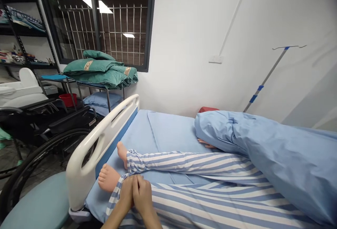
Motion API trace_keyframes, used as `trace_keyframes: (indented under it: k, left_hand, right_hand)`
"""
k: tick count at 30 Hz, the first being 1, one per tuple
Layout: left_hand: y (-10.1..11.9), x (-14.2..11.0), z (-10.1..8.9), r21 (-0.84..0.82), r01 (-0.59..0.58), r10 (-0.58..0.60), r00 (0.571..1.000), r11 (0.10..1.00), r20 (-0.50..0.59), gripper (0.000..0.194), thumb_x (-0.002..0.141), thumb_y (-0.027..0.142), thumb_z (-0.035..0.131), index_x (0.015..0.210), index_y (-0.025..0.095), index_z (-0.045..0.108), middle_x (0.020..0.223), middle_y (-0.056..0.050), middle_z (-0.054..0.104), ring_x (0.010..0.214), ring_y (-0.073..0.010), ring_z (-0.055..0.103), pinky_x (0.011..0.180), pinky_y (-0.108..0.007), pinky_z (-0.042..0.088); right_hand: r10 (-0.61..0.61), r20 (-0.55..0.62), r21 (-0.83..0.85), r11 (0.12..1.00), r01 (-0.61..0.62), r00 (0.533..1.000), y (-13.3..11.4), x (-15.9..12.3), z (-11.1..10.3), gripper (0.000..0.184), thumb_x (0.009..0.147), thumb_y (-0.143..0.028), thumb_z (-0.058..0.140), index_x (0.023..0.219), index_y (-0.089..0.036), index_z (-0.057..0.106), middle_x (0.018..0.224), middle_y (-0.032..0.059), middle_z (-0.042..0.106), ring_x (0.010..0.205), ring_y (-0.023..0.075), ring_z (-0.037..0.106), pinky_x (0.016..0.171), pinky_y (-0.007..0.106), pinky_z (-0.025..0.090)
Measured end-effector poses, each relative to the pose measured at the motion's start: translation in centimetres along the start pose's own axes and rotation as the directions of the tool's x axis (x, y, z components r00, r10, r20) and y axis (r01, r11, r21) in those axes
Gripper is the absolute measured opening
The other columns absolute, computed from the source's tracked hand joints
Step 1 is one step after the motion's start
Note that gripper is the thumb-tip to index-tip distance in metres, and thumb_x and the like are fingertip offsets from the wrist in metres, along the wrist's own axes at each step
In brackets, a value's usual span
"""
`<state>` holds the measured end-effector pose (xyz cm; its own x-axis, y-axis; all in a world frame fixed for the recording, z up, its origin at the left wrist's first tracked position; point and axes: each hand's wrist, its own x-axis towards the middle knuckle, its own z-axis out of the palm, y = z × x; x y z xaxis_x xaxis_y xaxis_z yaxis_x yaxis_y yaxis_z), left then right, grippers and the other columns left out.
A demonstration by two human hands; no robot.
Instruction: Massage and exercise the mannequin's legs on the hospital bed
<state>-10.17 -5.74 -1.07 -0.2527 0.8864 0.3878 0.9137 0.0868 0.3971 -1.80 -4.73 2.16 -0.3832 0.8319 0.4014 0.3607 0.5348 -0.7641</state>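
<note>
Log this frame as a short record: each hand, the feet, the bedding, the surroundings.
Left hand: on the near leg of the striped trousers, close to the ankle
Right hand: beside and touching the left, same trouser leg
Grip on cloth: unclear
Feet: bare, near the white end board
Blue quilt: covers part of the trousers
Surroundings: wheelchair left, hooked pole right

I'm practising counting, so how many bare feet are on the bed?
2. The near foot is beside the left hand; the far foot is closer to the wall. Anything under the blue cover is hidden.
</note>
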Motion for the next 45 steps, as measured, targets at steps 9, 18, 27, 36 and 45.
trace_keyframes:
  k: [9, 18, 27, 36, 45]
  left_hand:
    - [0.2, 0.3, -0.9, 0.007, 0.037, -0.038, 0.987, 0.999, 0.155, 0.026, 0.079, 0.015, 0.037, 0.072, 0.017, 0.062, 0.087, -0.009, 0.069, 0.08, -0.0219, 0.062, 0.074, -0.034, 0.046]
    - [2.4, 1.4, -2.0, -0.62, 0.268, -0.346, 0.938, 0.737, -0.005, 0.044, 0.084, 0.05, 0.034, 0.058, 0.018, 0.051, 0.053, -0.001, 0.057, 0.052, -0.0134, 0.052, 0.051, -0.023, 0.042]
    - [0.4, 0.1, 2.4, -0.309, 0.099, -0.175, 0.958, 0.946, -0.229, 0.039, 0.082, 0.041, 0.033, 0.076, 0.019, 0.065, 0.08, -0.009, 0.071, 0.071, -0.0208, 0.066, 0.063, -0.029, 0.05]
    - [1.3, 0.0, 1.2, -0.216, 0.225, -0.246, 0.967, 0.95, -0.071, 0.036, 0.081, 0.037, 0.034, 0.073, 0.02, 0.065, 0.067, -0.007, 0.069, 0.06, -0.0194, 0.061, 0.056, -0.027, 0.042]
    - [4.9, 2.4, -0.7, -0.726, 0.408, -0.485, 0.867, 0.554, 0.118, 0.037, 0.07, 0.051, 0.05, 0.069, 0.016, 0.06, 0.067, -0.004, 0.066, 0.068, -0.019, 0.06, 0.063, -0.029, 0.049]
  right_hand:
    - [0.071, -0.053, -0.018, 0.997, -0.072, 0.996, 1.2, -0.2, -0.2, 0.039, 0.093, -0.031, 0.028, 0.066, -0.019, 0.052, 0.057, 0.0028, 0.06, 0.052, 0.0143, 0.054, 0.051, 0.025, 0.025]
    - [0.145, -0.069, 0.129, 0.982, -0.135, 0.987, 1.4, 0.1, -0.4, 0.042, 0.093, -0.034, 0.028, 0.064, -0.018, 0.053, 0.057, 0.0027, 0.059, 0.052, 0.0129, 0.05, 0.051, 0.025, 0.025]
    - [0.237, -0.091, 0.194, 0.957, -0.216, 0.967, 1.2, 1.0, -0.7, 0.041, 0.091, -0.035, 0.031, 0.058, -0.018, 0.048, 0.054, 0.0009, 0.054, 0.051, 0.0119, 0.046, 0.049, 0.023, 0.027]
    - [0.065, -0.049, -0.168, 0.983, -0.072, 0.997, 0.7, 1.2, -3.3, 0.043, 0.092, -0.032, 0.03, 0.064, -0.018, 0.06, 0.059, 0.0045, 0.063, 0.052, 0.0131, 0.052, 0.051, 0.026, 0.021]
    - [0.165, -0.169, 0.051, 0.986, -0.159, 0.972, 2.3, 1.5, -2.7, 0.048, 0.094, -0.031, 0.028, 0.059, -0.018, 0.058, 0.056, 0.0029, 0.061, 0.05, 0.012, 0.051, 0.049, 0.024, 0.024]
